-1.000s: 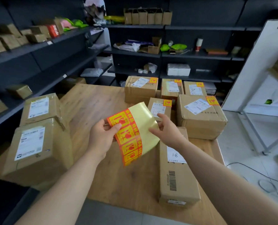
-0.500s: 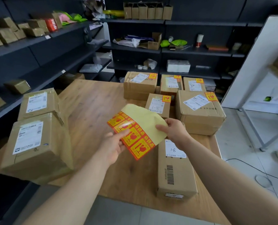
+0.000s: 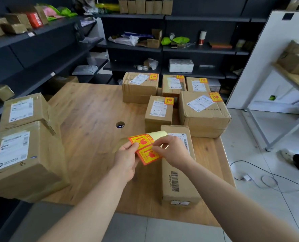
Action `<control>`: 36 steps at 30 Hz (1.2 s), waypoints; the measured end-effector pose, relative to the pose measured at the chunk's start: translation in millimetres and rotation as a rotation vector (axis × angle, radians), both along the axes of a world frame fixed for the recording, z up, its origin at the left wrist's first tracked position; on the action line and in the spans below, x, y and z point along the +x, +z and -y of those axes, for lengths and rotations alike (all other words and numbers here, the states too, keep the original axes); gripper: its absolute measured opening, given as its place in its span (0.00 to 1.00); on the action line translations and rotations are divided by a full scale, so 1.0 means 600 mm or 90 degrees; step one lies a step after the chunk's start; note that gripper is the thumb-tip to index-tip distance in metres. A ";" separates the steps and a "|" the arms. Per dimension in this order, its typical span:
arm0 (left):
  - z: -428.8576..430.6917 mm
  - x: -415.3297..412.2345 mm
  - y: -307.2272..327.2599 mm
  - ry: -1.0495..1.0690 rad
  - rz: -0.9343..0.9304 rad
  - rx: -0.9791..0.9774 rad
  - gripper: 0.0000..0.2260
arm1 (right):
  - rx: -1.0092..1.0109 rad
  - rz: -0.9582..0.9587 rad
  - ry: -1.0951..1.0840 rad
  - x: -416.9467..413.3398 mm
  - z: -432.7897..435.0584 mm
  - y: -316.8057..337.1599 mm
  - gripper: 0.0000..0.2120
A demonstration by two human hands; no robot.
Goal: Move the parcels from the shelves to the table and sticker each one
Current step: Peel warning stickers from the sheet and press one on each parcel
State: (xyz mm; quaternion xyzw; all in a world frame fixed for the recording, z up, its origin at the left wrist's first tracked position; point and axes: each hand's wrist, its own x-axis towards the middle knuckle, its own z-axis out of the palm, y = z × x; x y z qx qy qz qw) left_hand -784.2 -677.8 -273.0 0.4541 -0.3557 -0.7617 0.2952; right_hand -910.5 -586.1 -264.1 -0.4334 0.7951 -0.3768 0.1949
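My left hand (image 3: 126,160) holds a sheet of red-and-yellow fragile stickers (image 3: 145,148) on pale yellow backing, low over the wooden table (image 3: 92,119). My right hand (image 3: 173,151) pinches the sheet's right edge at a sticker. Under my right hand lies a long cardboard parcel (image 3: 179,177) with a barcode and no sticker showing. Behind it stand several parcels with stickers on their corners, among them a small one marked 1-8 (image 3: 158,111) and a large one (image 3: 203,113). Two unstickered parcels (image 3: 23,154) sit at the table's left edge.
Dark shelves (image 3: 40,49) run along the left and back walls with small boxes, bags and tape rolls. A cable hole (image 3: 120,124) sits mid-table. A white panel (image 3: 267,49) and a wooden rack stand at right. Cables lie on the tiled floor (image 3: 260,179).
The sticker sheet has dropped lower and folded over, and my two hands have closed together on it. My right hand now pinches at a sticker over the long parcel.
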 end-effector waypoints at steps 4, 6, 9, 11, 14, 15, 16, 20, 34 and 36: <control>-0.007 0.000 0.003 -0.033 -0.028 0.031 0.08 | -0.009 -0.001 -0.027 0.003 -0.005 -0.001 0.06; -0.009 0.003 0.004 -0.021 0.023 0.029 0.07 | -0.012 0.005 -0.034 0.002 -0.008 0.001 0.04; -0.013 0.005 0.007 -0.001 -0.001 0.052 0.07 | -0.023 0.023 -0.029 0.000 -0.013 0.002 0.04; -0.017 0.006 0.010 -0.005 -0.026 0.060 0.10 | -0.022 0.026 -0.026 -0.001 -0.015 0.004 0.05; -0.027 0.005 0.012 -0.015 -0.047 0.050 0.12 | -0.034 0.048 -0.011 0.000 -0.019 0.007 0.07; -0.031 0.004 0.011 -0.016 -0.045 0.038 0.12 | -0.038 0.058 0.000 0.001 -0.021 0.007 0.09; -0.036 0.002 0.011 -0.016 -0.039 0.023 0.12 | -0.045 0.068 0.010 0.001 -0.024 0.006 0.09; -0.051 -0.008 0.011 -0.002 -0.016 -0.020 0.10 | -0.088 0.096 0.005 0.000 -0.027 0.000 0.10; -0.085 -0.016 0.018 -0.021 0.054 -0.140 0.07 | -0.090 0.131 0.001 0.002 -0.041 0.007 0.09; -0.085 -0.013 0.016 -0.017 0.061 -0.145 0.07 | -0.092 0.145 -0.001 0.002 -0.042 0.008 0.08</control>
